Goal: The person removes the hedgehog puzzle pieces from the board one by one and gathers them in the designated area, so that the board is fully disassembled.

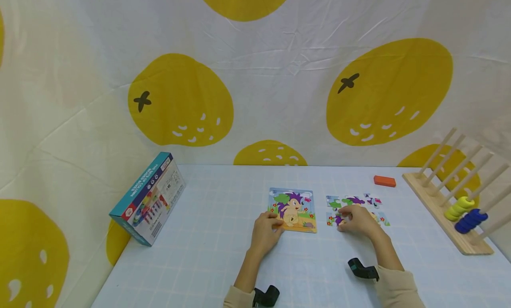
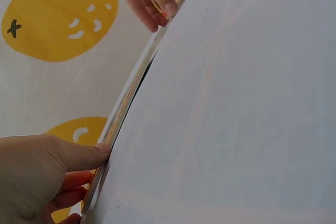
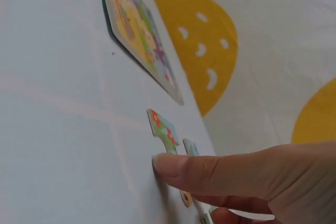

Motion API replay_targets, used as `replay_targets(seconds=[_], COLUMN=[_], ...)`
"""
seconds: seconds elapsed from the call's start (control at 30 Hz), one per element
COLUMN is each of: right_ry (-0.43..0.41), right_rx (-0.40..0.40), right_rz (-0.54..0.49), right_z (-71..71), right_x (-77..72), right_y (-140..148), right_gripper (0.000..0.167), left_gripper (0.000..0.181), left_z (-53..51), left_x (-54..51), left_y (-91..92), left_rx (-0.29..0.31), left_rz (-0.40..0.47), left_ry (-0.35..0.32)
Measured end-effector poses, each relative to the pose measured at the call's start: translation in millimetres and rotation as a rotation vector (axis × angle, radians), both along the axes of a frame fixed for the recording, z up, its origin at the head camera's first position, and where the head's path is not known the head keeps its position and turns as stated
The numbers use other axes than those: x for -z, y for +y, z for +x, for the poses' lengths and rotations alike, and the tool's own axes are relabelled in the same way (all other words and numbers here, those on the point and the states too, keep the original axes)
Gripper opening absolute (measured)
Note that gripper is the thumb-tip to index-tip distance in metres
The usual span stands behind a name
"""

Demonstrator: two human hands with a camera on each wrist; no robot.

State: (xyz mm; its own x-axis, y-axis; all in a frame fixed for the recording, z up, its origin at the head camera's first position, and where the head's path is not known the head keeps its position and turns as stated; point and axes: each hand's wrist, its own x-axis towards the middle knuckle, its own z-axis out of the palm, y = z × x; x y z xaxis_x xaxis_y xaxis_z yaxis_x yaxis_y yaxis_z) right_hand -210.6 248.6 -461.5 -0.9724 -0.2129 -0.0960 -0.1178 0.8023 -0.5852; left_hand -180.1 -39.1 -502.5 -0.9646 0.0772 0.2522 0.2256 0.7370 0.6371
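Note:
A square hedgehog puzzle board lies flat at the middle of the table. My left hand grips its lower left corner, and the left wrist view shows the thumb against the board's near edge. To the right, several loose jigsaw pieces are laid out in rows. My right hand is over the front row, thumb and fingers bent around a piece at its left end. The right wrist view shows a flowered piece beside the thumb; the curled fingers are partly hidden.
An orange-red block lies behind the pieces. At the right edge stands a wooden peg rack with yellow rings and blue rings. A teal and white toy box stands at the left edge, before a patterned curtain.

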Motion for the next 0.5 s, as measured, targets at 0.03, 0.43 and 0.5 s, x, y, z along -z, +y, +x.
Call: replay_targets(seconds=[0.03, 0.43, 0.5], right_ry=[0.002, 0.157, 0.182], right_rx=[0.005, -0.040, -0.054], right_rz=[0.009, -0.054, -0.058], right_z=[-0.1, -0.3, 0.0], right_x=[1.0, 20.4, 21.8], right_y=[-0.1, 8.2, 9.2], right_gripper=[0.049, 0.042, 0.039], left_gripper=[0.016, 0.016, 0.016], left_z=[-0.2, -1.6, -1.9], left_x=[0.1, 1.7, 2.2], left_y=[0.1, 0.2, 0.3], left_rx=[0.000, -0.005, -0.006], left_rz=[-0.001, 0.000, 0.004], left_ry=[0.000, 0.003, 0.005])
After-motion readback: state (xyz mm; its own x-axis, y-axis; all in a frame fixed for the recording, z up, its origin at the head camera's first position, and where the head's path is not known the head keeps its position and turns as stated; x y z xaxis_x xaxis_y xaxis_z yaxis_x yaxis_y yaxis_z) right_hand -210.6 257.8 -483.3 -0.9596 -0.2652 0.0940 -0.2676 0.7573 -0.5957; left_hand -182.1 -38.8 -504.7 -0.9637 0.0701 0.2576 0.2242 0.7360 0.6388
